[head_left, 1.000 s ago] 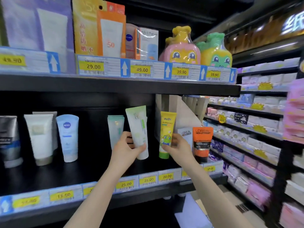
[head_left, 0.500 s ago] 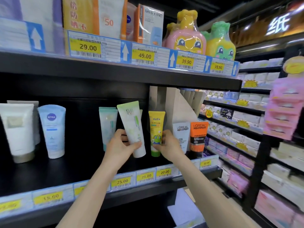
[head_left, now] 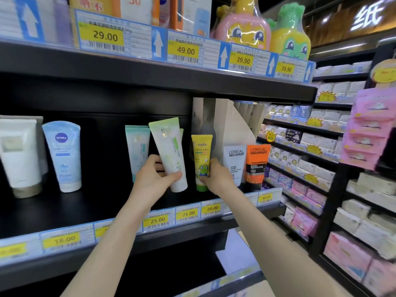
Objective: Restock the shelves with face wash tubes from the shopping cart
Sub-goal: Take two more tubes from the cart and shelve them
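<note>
My left hand (head_left: 153, 177) grips a pale green-and-white face wash tube (head_left: 169, 151), held cap down and tilted left, just above the black middle shelf (head_left: 64, 213). A second tube of the same kind stands half hidden behind it. My right hand (head_left: 216, 177) holds the lower part of a yellow tube with a green frog (head_left: 201, 157), which stands on its cap on the shelf. A teal-topped tube (head_left: 137, 146) stands left of my left hand. The shopping cart is not in view.
White and orange L'Oreal tubes (head_left: 256, 161) stand right of the yellow tube, beside a beige divider (head_left: 227, 125). A Nivea tube (head_left: 64, 155) and a white tube (head_left: 19, 155) stand far left. Price tags (head_left: 187, 214) line the shelf edge. Packaged goods fill the aisle shelves (head_left: 321, 168) on the right.
The view has moved closer to the shelf and a little right. Both hands keep their hold; the yellow tube now stands on the shelf and the green tube has sunk slightly.
</note>
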Action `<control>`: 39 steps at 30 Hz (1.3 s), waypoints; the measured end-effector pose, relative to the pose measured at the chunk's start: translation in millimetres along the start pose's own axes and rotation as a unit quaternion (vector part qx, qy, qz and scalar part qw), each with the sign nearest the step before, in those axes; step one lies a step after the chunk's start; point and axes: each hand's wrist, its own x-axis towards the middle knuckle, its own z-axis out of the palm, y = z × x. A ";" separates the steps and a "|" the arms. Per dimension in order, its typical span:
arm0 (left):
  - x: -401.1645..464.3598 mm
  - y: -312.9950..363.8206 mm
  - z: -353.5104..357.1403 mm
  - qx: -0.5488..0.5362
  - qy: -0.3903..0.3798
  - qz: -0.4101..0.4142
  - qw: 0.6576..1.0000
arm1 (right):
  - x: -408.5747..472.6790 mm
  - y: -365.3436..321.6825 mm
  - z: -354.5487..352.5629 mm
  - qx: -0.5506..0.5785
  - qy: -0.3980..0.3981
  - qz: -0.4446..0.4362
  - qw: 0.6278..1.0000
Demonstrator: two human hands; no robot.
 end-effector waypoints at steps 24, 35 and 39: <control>6.2 -7.1 0.6 0.005 -0.009 0.000 1.000 | 5.3 -1.1 3.8 -0.006 -0.013 0.043 0.999; 8.8 -9.3 0.4 0.012 0.002 -0.019 1.000 | -22.3 -2.3 -2.3 -0.010 0.027 -0.036 0.999; 9.5 -7.4 2.6 0.026 0.005 -0.025 0.999 | -44.7 9.5 -12.1 -0.043 0.059 -0.137 0.988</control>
